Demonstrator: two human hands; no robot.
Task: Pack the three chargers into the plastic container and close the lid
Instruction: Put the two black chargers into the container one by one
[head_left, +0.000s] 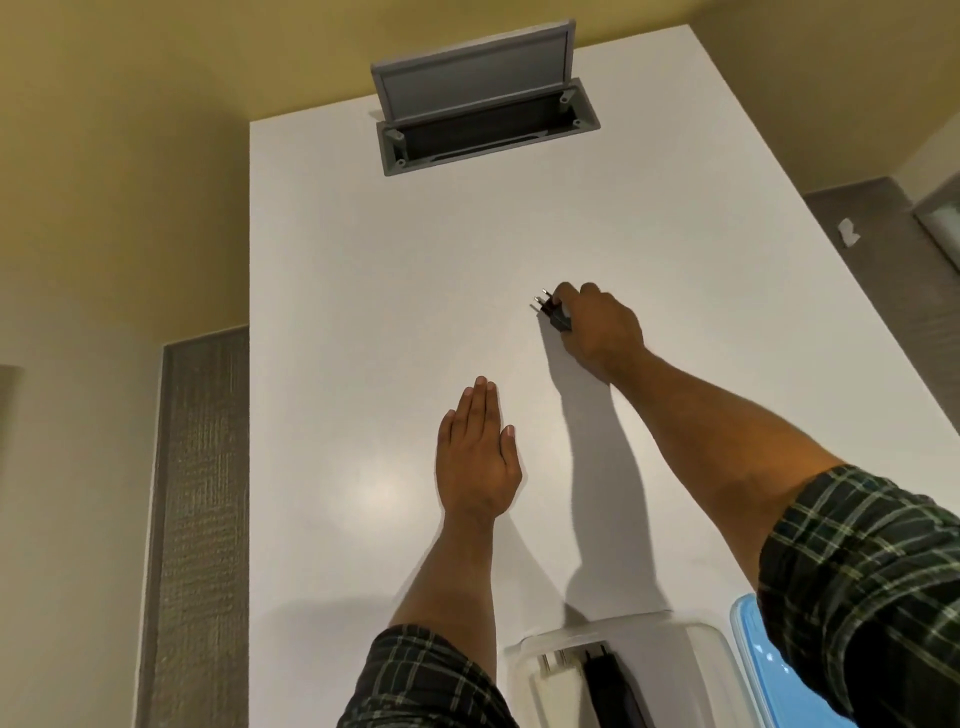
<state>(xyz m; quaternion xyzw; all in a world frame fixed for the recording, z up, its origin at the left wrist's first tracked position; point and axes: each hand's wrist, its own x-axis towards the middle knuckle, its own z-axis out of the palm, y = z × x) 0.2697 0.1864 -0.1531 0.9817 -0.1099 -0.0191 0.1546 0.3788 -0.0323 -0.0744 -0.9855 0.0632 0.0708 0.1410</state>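
Charger gripped by right hand, mid-table

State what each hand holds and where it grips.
Right hand grips the black charger by its body, prongs free. Left hand lies flat, holding nothing.

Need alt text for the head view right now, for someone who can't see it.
The right hand grips a black charger on the white table; the left hand lies flat. Two chargers already sit in the open container.
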